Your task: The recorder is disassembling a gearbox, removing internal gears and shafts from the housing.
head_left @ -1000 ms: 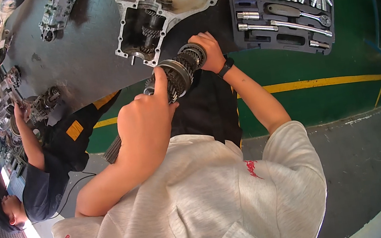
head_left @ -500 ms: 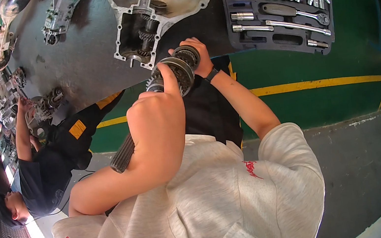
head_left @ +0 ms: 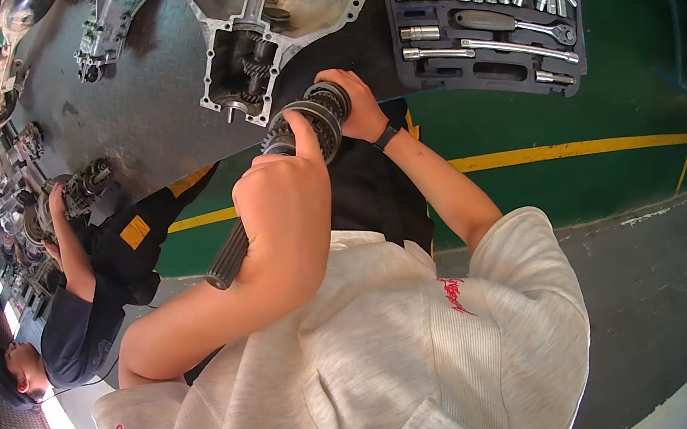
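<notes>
Two bare hands hold a long metal gear shaft (head_left: 299,163) in the air just in front of the dark worktop (head_left: 139,112): the left hand (head_left: 283,201) is closed around its splined middle, thumb up against the gears, and the right hand (head_left: 357,100) is wrapped over the geared far end. Just beyond it, an open gearbox housing (head_left: 246,50) lies on the worktop with gears showing inside, beside an open socket set (head_left: 482,8). Judging from this, the shaft is out of the housing, not seated, so the work seems midway.
</notes>
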A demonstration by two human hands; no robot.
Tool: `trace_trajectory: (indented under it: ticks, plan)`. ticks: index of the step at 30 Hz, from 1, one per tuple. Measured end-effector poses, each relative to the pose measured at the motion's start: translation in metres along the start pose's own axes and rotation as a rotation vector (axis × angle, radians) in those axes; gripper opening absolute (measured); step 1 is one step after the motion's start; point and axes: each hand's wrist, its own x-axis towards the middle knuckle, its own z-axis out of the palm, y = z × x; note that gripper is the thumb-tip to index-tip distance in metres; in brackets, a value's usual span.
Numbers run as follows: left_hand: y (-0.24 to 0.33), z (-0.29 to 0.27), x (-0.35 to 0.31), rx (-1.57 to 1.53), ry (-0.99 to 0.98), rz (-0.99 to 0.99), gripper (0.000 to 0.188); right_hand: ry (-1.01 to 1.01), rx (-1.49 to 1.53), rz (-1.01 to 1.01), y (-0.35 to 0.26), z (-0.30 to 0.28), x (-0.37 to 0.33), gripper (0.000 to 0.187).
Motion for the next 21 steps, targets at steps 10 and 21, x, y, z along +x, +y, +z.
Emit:
trace_trajectory:
  ticks: [10,21]
  plan:
    - [-0.003,0.002,-0.001,0.009,-0.012,-0.006,0.072,-0.201,0.2,0.288,-0.014,-0.023,-0.007,0.072]
    - [0.003,0.004,-0.001,0.058,0.004,-0.009,0.068,0.016,-0.411,-0.086,0.046,-0.016,0.0,0.073]
